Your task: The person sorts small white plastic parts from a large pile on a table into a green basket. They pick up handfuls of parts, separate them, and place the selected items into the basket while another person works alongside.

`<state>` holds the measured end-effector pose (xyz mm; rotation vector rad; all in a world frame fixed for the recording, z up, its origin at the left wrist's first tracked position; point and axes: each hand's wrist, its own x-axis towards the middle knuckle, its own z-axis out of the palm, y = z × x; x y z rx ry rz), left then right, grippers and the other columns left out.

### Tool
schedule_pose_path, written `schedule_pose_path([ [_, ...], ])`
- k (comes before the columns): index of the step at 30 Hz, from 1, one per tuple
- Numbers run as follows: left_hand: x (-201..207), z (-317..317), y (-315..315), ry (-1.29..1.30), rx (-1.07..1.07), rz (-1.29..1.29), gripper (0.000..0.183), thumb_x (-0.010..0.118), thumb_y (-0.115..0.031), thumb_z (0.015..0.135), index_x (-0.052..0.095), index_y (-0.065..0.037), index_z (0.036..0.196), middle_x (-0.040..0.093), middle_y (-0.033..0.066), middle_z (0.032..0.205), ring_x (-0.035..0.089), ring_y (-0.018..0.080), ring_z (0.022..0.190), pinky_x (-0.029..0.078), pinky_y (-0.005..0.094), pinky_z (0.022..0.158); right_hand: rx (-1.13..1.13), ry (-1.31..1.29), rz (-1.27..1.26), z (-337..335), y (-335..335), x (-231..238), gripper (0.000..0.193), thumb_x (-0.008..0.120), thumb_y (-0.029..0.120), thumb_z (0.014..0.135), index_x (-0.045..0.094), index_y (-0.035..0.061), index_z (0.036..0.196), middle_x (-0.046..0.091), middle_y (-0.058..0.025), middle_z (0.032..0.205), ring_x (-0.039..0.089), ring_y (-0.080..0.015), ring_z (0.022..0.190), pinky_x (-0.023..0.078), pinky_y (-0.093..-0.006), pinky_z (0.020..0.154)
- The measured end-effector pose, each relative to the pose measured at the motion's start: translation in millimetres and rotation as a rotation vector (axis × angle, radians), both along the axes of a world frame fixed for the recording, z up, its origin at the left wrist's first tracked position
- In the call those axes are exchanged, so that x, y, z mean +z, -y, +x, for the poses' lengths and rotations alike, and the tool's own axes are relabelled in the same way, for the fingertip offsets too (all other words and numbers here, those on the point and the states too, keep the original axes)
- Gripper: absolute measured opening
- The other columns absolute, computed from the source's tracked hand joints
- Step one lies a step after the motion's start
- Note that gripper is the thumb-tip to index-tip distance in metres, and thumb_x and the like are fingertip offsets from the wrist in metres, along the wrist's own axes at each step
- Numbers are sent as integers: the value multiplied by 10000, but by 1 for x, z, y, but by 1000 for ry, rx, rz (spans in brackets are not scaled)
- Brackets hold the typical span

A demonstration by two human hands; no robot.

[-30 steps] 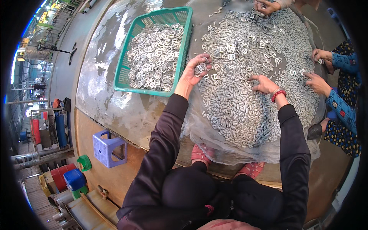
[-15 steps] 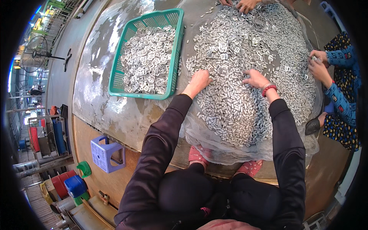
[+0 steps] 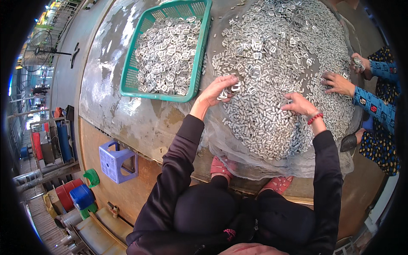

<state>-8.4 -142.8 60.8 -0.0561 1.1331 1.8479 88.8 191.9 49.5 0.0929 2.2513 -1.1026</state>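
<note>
A wide pile of small grey pellets [image 3: 259,123] lies on clear plastic sheeting, with flat metal buckles [image 3: 256,44] scattered over its top. My left hand [image 3: 217,91] is curled round several metal buckles at the pile's left edge; their ends show past its fingers. Over the middle of the pile my right hand [image 3: 299,104], with a red bead bracelet at the wrist, has thumb and forefinger close together. Whatever is at those fingertips is too small to make out. To the left of my left hand stands a green plastic basket [image 3: 197,63] with many buckles in it.
A co-worker's hands [image 3: 340,83] reach in at the pile's right edge, one of them with buckles in it. The plastic sheeting [image 3: 250,168] bunches along the near edge. A purple stool [image 3: 111,163] stands at lower left, a fan [image 3: 39,50] farther back.
My left hand has lifted slightly and turned, with buckles now showing in it. My right hand has shifted right and nearer. The co-worker's hands have parted, one reaching over the pile.
</note>
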Motion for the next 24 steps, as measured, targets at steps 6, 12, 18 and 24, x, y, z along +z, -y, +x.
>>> schedule_pose_path([
  [6, 8, 0, -1, 114, 47, 563, 187, 562, -229, 871, 499, -62, 819, 464, 102, 831, 531, 200, 712, 365, 194, 323, -398, 118, -424, 22, 1, 30, 369, 599, 265, 915, 584, 58, 1220, 539, -2, 627, 416, -44, 433, 312, -216, 376],
  [12, 11, -3, -35, -77, -28, 147, 158, 595, -191, 879, 544, -42, 883, 501, 33, 758, 506, 127, 591, 355, 187, 344, -447, 189, -503, 27, 9, 46, 254, 506, 310, 971, 593, 72, 948, 477, 8, 533, 374, -58, 400, 264, -219, 349],
  [18, -22, -2, -60, -946, -341, -815, 308, 742, -247, 770, 681, 21, 909, 663, 159, 727, 662, 204, 722, 515, 331, 583, -528, 334, -796, 31, -4, 44, 369, 489, 398, 970, 605, 60, 1059, 469, -19, 533, 307, -61, 357, 199, -195, 299],
  [24, -24, 4, -65, -1377, -310, -809, 298, 737, -249, 761, 648, 30, 820, 637, 197, 718, 651, 296, 716, 504, 397, 650, -433, 283, -604, 38, -6, 45, 363, 518, 356, 963, 590, 148, 1252, 528, 17, 659, 344, -41, 424, 210, -164, 343],
])
